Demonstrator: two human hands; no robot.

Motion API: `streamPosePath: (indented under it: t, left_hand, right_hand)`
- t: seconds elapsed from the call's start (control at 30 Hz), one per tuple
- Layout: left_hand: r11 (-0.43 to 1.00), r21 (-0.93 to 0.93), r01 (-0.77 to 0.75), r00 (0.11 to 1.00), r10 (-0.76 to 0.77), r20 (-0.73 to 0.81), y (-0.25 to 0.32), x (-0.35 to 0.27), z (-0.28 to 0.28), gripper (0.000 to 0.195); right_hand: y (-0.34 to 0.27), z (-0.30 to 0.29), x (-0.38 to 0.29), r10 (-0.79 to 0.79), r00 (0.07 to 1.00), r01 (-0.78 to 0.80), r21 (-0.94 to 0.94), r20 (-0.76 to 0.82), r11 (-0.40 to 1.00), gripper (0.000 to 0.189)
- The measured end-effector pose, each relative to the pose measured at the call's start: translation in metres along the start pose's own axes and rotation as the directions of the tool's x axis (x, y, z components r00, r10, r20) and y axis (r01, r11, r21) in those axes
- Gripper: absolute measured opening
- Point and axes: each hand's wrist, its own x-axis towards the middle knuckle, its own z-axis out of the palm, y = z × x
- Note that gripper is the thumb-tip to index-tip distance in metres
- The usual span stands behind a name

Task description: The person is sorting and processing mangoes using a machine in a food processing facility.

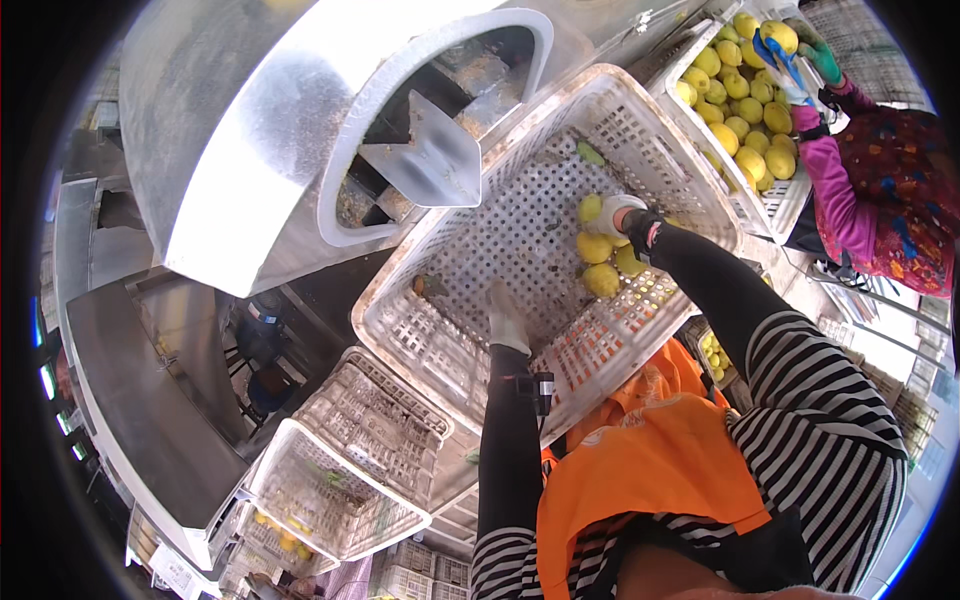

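A large white perforated plastic crate lies before me, tilted in the view, with several yellow fruits gathered at its right side. My right hand, in a pale glove, is among these fruits and touches a greenish-yellow one; whether its fingers close on it is hidden. My left hand, also gloved, reaches into the crate near its lower left, over the perforated bottom, with no fruit in it. A green leaf and a brown scrap with leaf bits lie inside.
A metal machine with an oval opening borders the crate's upper left. At the upper right, a co-worker's gloved hands are at a crate full of yellow fruits. More plastic crates stand at the lower left, beside a metal chute.
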Motion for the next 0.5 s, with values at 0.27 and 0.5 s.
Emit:
streamPosePath:
  t: [0.27, 0.5]
  left_hand:
    - [0.844, 0.499, -0.199, 0.960, 0.271, -0.076, -0.029, 0.045, -0.041, 0.075]
    - [-0.150, 0.979, 0.136, 0.896, 0.440, -0.057, -0.087, 0.090, -0.096, 0.050]
  right_hand:
    - [-0.035, 0.010, -0.020, -0.046, 0.938, 0.046, -0.008, -0.343, 0.999, 0.046]
    - [-0.036, 0.092, 0.048, -0.245, 0.969, 0.222, -0.351, -0.021, 0.910, 0.033]
